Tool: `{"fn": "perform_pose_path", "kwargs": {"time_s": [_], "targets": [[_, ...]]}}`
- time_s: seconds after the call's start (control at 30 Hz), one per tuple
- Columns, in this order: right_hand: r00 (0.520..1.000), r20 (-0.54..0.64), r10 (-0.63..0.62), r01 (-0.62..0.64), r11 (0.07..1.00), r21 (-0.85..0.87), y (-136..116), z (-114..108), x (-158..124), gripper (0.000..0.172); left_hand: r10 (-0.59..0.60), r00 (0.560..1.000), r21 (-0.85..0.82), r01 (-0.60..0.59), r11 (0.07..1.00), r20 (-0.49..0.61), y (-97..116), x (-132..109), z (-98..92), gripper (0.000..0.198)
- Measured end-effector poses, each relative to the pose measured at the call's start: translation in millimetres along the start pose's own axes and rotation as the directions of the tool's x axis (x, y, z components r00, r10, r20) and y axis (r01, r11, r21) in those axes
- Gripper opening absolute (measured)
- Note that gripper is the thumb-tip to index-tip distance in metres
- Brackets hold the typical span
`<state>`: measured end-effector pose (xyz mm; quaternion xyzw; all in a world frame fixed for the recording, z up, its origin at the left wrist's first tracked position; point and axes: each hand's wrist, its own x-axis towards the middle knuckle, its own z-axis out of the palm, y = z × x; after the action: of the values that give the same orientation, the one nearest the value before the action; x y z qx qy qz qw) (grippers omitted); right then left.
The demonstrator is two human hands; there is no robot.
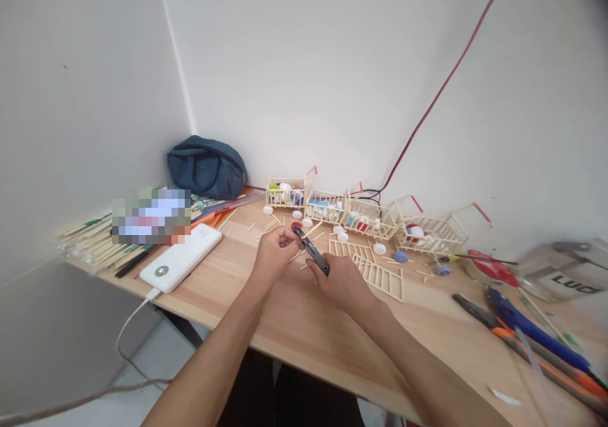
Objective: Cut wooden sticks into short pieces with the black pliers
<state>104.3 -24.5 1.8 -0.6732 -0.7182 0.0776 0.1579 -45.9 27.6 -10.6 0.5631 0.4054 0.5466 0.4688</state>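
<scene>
Bare forearms (216,348), slim bare wrists (260,282), ungloved fingers (284,233), dark trousers (316,396) over both legs

Stick panels (380,277) before the carts (373,221)

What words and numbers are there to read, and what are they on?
"LUC", then a letter I can't make out: on the clear container.
Display on the white power bank: too small to read.
Pixelated patch on the left: nothing readable.
</scene>
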Motion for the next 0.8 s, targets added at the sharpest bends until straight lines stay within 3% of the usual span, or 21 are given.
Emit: {"fn": "perform_pose_path", "kwargs": {"time_s": [0.2,0.5,0.8], "targets": [[1.0,-0.002,0.005,-0.005,0.999,0.052,-0.9,2.4,-1.2,0.038,0.044,0.999,0.049,-0.043,0.998,-0.013,3.1,-0.6,-0.8,0.009],[0.998,0.016,0.054,-0.054,0.998,-0.04,-3.4,-3.5,-8.6,0.043,0.089,0.996,0.104,-0.091,0.99,0.026,7.4,-3.4,-0.3,0.01],[0.999,-0.017,0.043,-0.041,0.991,0.127,-1.0,8.1,-0.9,0.023,0.074,0.994,0.016,-0.075,0.997,0.081,6.0,2.0,-7.4,0.005]]}}
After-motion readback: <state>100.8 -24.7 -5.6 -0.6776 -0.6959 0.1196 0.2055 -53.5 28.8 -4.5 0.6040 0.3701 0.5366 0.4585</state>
